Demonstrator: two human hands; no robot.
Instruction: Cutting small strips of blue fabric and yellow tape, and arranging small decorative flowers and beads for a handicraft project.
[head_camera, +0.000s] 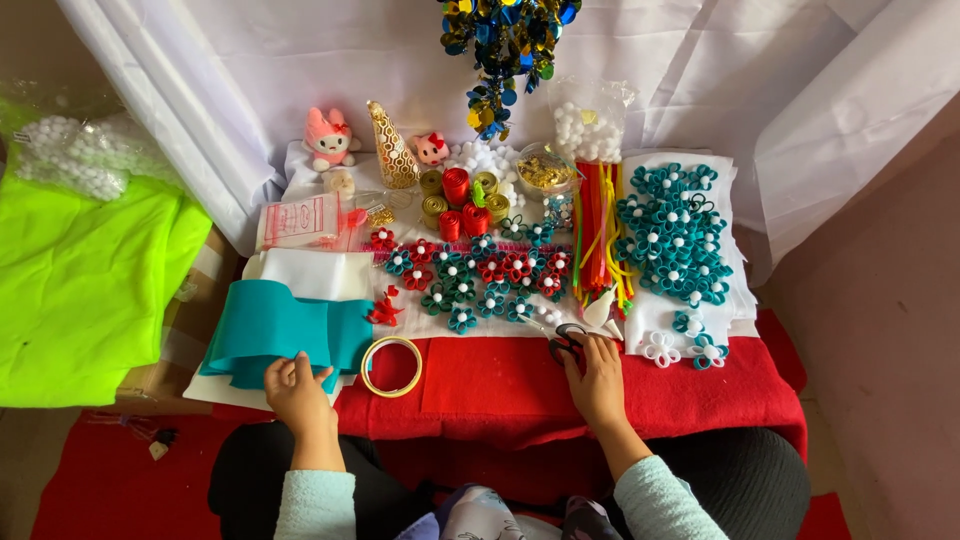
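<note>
Resting left hand (297, 392) fingers flat on one teal felt sheet (275, 335), right hand (597, 378) grip clamped on one scissors (567, 340)

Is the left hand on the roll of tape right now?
No, the left hand rests on the folded teal felt, while the tape roll lies untouched beside it on the red cloth.

tape ring (391, 366), pink plush toy (328, 139)

a folded sheet of teal felt (270, 335) lies flat at the table's left edge, its layers curling open. small black-handled scissors (568, 340) rest on the red cloth, partly hidden.
</note>
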